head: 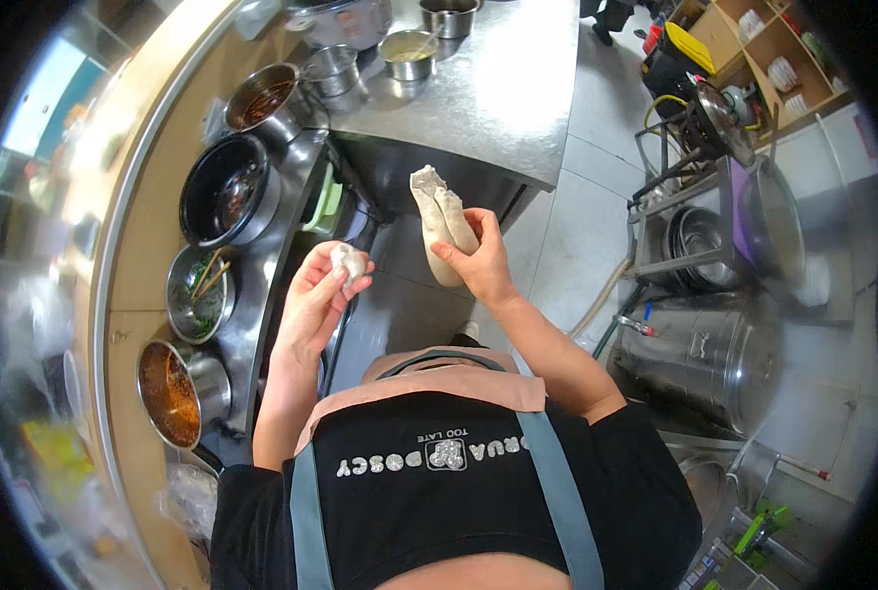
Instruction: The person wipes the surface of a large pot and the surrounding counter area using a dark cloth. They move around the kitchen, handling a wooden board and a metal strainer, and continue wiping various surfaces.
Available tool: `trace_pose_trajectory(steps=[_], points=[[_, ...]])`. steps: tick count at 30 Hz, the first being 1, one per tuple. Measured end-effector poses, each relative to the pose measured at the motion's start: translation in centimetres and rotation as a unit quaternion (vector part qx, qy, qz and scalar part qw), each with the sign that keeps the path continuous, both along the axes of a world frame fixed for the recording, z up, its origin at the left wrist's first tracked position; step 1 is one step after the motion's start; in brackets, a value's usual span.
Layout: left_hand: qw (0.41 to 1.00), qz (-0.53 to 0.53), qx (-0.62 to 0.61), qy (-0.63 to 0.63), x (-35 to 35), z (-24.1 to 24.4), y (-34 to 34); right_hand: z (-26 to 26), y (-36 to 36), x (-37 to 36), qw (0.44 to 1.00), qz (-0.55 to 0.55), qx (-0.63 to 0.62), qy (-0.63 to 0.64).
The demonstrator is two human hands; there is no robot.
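Between the fingertips of my left hand [317, 291] is a small whitish lump of dough [349, 259]. My right hand [485, 258] grips a long, pale roll of dough [436, 228], bent double so that its two ragged ends point away from me. Both hands are raised in front of my apron [424, 383], apart from each other and above the floor. The palm side of my right hand is hidden by the dough.
Along the left counter stand a pot of red-brown sauce [169, 398], a bowl with greens and chopsticks [201, 293] and a black-rimmed pot [225, 190]. Ahead is a steel table [483, 110] with several pots. To the right are a burner stand [682, 221] and a large steel drum [693, 361].
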State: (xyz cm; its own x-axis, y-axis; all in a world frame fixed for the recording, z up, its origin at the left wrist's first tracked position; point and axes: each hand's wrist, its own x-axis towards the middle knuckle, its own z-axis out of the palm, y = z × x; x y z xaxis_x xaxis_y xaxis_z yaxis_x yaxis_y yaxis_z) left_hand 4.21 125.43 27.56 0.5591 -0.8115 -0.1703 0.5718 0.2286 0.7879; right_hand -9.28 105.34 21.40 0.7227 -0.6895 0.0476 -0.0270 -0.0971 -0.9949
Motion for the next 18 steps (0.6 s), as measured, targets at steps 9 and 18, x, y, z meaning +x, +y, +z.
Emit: trace_pose_trajectory(steps=[9, 18], points=[[0.996, -0.022, 0.071, 0.042, 1.2, -2.4, -8.8, -5.4, -10.0, 5.0, 0.990, -0.130, -0.054, -0.020], [0.991, -0.087, 0.081, 0.055, 11.0, -6.6, -15.9, -7.2, -21.3, 14.4, 0.973, -0.200, -0.107, 0.042]])
